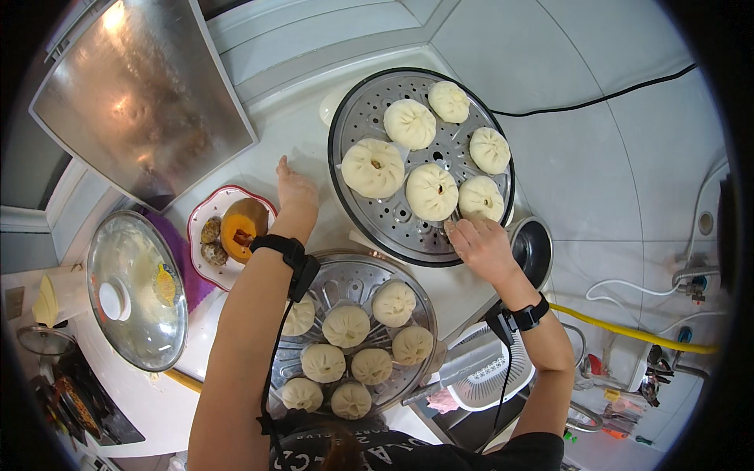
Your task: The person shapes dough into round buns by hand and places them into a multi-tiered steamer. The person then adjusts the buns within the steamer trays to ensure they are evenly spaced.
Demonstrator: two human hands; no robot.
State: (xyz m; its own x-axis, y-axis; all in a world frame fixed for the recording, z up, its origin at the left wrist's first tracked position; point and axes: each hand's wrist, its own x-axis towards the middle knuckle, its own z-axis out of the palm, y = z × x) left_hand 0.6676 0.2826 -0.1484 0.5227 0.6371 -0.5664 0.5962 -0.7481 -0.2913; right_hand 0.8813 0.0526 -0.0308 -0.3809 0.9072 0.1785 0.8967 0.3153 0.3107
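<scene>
My right hand (482, 246) reaches over the near right rim of the upper perforated metal steamer tray (383, 226). Its fingertips are bent down beside a pleated bun (481, 199) and the larger bun (432, 192) next to it. Whether they pinch anything is hidden. Several pleated buns sit on this tray, some with a little filling showing at the top. My left hand (297, 189) hovers over the counter, left of the tray, with nothing visible in it. Below, a second steamer tray (421, 294) carries several more buns, partly covered by my left forearm.
A scalloped plate (203, 259) holds a cut pumpkin (244, 224) and small mottled roots. Left of it a glass lid (138, 329) lies near a purple cloth (168, 235). A dark-lined pot (533, 250) and a white plastic basket (492, 382) stand at right.
</scene>
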